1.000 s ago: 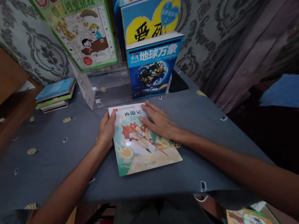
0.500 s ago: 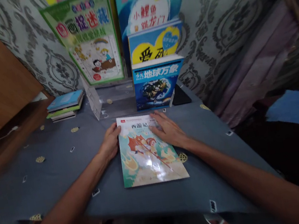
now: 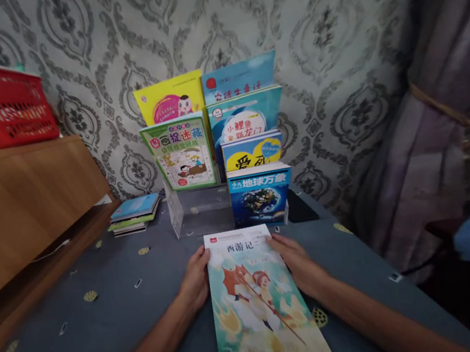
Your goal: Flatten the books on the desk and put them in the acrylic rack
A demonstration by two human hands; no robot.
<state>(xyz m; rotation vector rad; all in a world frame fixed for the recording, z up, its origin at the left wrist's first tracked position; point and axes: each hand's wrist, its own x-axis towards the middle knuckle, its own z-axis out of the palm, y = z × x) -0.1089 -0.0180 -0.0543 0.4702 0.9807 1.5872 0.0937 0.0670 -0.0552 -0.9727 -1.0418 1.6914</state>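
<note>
Both hands (image 3: 195, 279) (image 3: 298, 263) clamp the side edges of a closed teal-and-cream book (image 3: 263, 303), its cover showing a red-caped figure

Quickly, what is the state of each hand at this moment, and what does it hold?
Left hand: closed, holding the book at its left edge.
Right hand: closed, holding the same book at its right edge.

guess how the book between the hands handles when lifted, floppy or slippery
The book looks thin, so it is probably light and somewhat flexible. Held near its top, its lower end might sag. It looks smooth, so it could slip a little.
</note>
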